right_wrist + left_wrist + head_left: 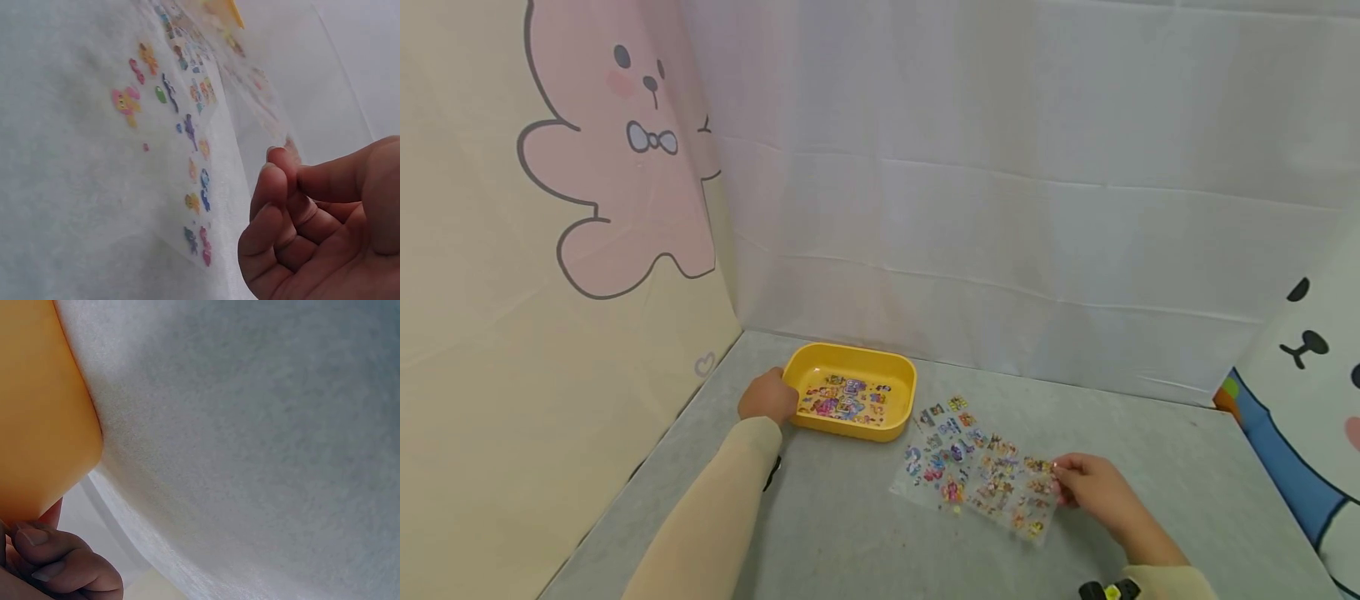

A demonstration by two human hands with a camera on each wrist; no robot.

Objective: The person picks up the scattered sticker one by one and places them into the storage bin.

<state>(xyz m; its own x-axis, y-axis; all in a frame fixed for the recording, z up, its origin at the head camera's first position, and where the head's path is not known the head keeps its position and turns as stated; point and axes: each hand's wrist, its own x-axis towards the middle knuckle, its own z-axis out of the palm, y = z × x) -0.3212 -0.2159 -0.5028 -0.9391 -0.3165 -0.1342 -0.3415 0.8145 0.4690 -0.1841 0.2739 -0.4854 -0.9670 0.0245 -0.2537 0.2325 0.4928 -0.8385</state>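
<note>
At its left end, a yellow plastic tray (848,428) is gripped by my left hand (767,396), with the fingers curled at its edge. The left wrist view shows the tray's smooth outer wall (44,412) close up, with the bent fingers (81,570) beneath it. Inside the tray lies a sheet of colourful cartoon stickers (842,402). My right hand (1097,496) pinches the right edge of a clear sticker sheet (1000,479) between thumb and fingertips. That sheet is lifted on the right and overlaps another clear sticker sheet (934,458) on the table.
A grey table (835,525) extends under everything. Behind it hangs a white cloth (1000,208). On the left stands a cream panel (490,375) with a pink cartoon bear, and on the right another panel (1300,400) with a white cartoon animal.
</note>
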